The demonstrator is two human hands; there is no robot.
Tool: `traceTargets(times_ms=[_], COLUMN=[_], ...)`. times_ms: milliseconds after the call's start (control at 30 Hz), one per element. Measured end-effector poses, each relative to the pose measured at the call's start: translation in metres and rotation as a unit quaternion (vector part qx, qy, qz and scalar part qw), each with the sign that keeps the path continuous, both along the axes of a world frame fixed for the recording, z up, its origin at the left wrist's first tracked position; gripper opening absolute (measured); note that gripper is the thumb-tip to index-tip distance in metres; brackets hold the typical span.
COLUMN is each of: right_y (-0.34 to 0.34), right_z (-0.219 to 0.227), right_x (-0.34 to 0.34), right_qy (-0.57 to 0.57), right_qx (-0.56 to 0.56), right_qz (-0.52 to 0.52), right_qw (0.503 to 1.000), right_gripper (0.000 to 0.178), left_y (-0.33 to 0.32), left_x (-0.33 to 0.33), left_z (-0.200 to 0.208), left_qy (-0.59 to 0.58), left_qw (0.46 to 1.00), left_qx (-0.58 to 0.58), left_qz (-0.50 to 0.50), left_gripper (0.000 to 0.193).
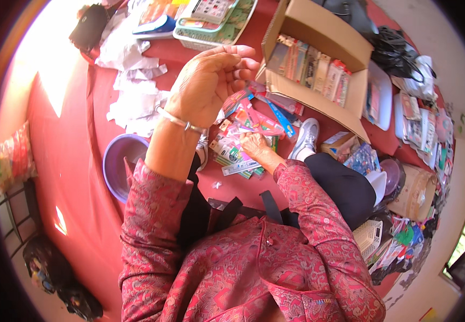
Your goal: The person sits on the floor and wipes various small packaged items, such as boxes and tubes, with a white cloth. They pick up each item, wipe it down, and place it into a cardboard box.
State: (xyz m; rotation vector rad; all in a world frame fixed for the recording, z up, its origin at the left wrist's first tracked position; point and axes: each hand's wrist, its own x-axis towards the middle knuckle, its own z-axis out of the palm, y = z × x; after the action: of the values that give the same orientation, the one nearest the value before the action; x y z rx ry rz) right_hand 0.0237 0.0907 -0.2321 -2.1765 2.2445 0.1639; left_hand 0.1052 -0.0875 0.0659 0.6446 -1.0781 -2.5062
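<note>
My left hand (208,80) is raised high in front of me, palm partly turned to the right. Its fingers are loosely curved and apart, with nothing in them. A metal bangle (181,122) circles that wrist. Lower down, my right hand (257,146) rests on a pile of stationery packets (230,146) between my feet, fingers bent in; what they grip is hidden. In the pile lie a white ruler-like strip (239,167), green pencils (256,172) and pink pieces (251,115). A long blue strip (279,119) lies at its far right side.
An open cardboard box (345,115) with upright packets stands beyond my right shoe (306,138). A purple tub (110,167) is on the left, near torn white paper (130,110). Far back is a green-white basket (189,38). Bags and packages crowd the right.
</note>
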Motion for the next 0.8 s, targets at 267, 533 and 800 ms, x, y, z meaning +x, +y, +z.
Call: traceTargets(times_ms=[267,533,800], right_y=[-0.001,0.086,0.138], right_z=[0.141,0.258,0.250], right_x=[-0.046,-0.041,-0.037], right_qy=[-0.139,-0.447,-0.458], right_qx=[0.020,-0.365,-0.407], right_qz=[-0.022,-0.180,-0.292], right_qw=[0.990,0.796,0.735], right_gripper=[0.045,0.029,0.025], left_y=[-0.006,0.073,0.169], left_x=[-0.015,-0.026,-0.020], left_z=[-0.056,-0.011,-0.052], left_qy=[0.055,0.061,0.039], left_qw=[0.998,0.942,0.825], left_qx=[0.016,-0.277,-0.483], left_qz=[0.037,-0.181,-0.291], left_gripper=[0.022,0.066,0.074])
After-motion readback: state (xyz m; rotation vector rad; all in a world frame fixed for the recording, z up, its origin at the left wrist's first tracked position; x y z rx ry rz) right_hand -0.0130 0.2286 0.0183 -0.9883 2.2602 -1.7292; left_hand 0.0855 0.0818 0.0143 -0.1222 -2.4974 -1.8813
